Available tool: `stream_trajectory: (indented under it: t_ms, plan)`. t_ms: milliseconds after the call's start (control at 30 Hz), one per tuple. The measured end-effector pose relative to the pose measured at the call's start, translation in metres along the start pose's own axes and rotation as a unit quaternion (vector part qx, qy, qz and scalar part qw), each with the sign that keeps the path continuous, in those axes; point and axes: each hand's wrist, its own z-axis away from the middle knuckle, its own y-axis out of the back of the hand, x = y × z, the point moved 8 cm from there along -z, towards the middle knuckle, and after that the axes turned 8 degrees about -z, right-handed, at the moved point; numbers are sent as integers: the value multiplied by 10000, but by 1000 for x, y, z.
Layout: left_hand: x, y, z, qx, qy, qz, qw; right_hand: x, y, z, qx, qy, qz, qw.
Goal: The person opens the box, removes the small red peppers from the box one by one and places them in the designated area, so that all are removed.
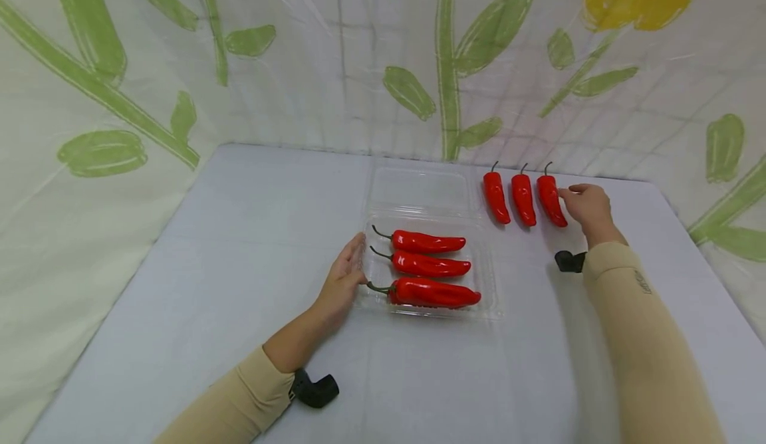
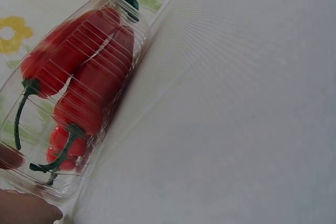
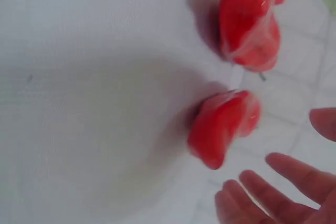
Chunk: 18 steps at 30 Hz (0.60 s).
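Observation:
A clear plastic clamshell box (image 1: 493, 301) lies with its lid folded back, and three red chili peppers (image 1: 435, 292) with green stems lie side by side in it. My left hand (image 1: 342, 278) holds the box at its left edge, thumb by the near corner and fingers along the side. Three more red peppers (image 1: 522, 199) stand in a row on the table at the back right. My right hand (image 1: 589, 208) is beside the rightmost pepper (image 3: 220, 127), its fingers spread apart with a gap to the pepper in the right wrist view.
The transparent lid (image 1: 419, 188) lies flat behind the box, left of the pepper row. A white-covered table (image 1: 269, 211) runs back to a curtain (image 1: 311, 52) painted with flowers and leaves. A dark wrist camera (image 1: 317, 391) sticks out from the left sleeve.

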Motion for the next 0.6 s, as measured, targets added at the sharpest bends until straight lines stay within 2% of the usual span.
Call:
stream_trajectory:
  t_ms: [133,367,500,600]
  plan:
    - [0,1,0,36,35,-93,9999,-10,-7,12,-347,391,299,9982]
    - [-1,0,1,44,92,-53,9999,-29,-20,46,-533,1138,519,9907]
    - [-1,0,0,48,121,-59,9999,-42,-30,70,-735,1575,652,9826]
    - [0,0,0,29,24,-28,10000,-54,-38,87,-965,1899,665,9748]
